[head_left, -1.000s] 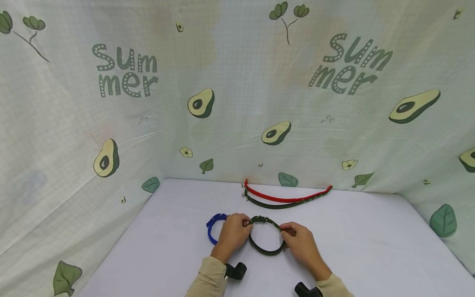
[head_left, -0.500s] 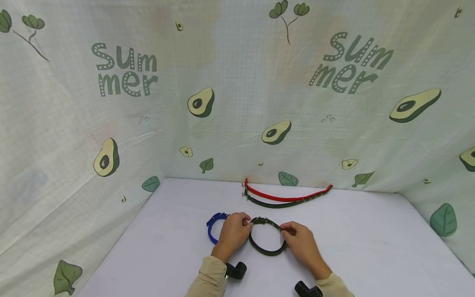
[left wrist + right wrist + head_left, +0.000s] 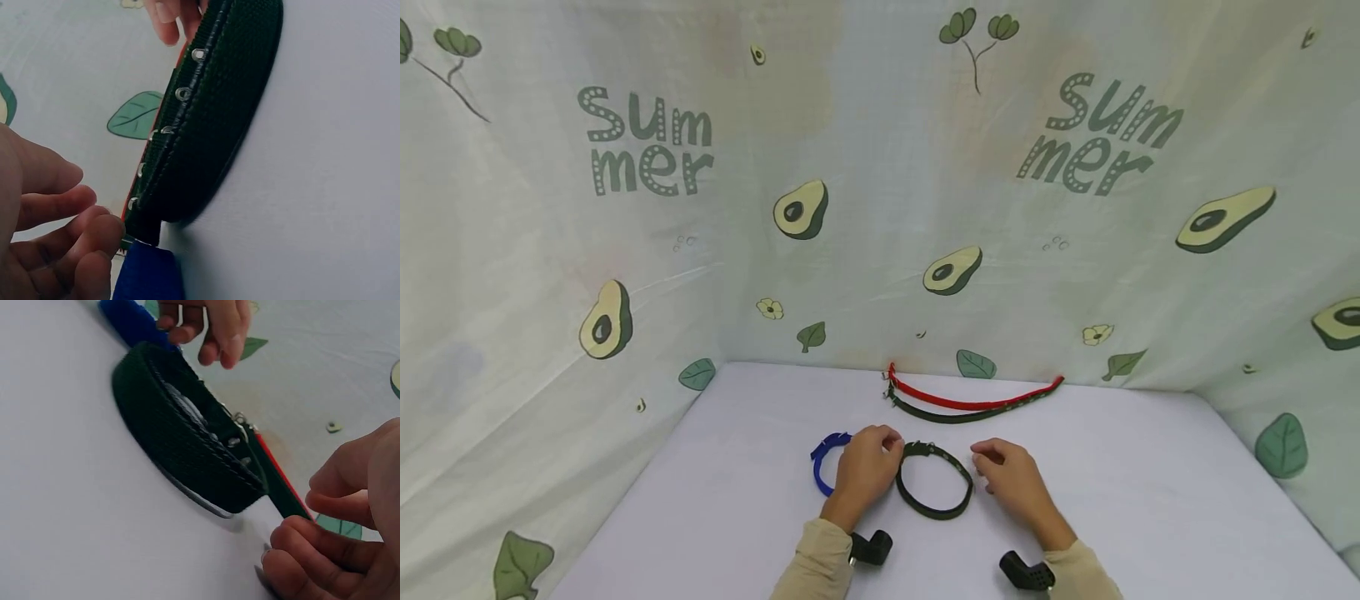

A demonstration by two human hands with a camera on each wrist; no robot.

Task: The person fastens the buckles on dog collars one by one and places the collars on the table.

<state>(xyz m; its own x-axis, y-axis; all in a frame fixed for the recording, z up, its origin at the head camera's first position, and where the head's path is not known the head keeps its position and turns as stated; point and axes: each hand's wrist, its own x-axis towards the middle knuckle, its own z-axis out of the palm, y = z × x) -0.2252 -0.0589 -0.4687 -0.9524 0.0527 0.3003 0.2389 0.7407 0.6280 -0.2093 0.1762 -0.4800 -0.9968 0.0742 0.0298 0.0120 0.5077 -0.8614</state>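
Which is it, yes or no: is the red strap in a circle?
No, the red strap lies stretched out behind the green ring.

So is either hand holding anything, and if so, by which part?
Nothing is held: the right hand is clear of the green loop, and the left hand is beside it without gripping.

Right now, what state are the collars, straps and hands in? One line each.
Front green collar: closed into a loop.
Blue collar: looped, partly hidden.
Red strap: laid out lengthwise, unlooped.
Rear green strap: laid out lengthwise, unlooped.
Left hand: fingers loosely curled, holding nothing.
Right hand: fingers loosely curled, holding nothing.
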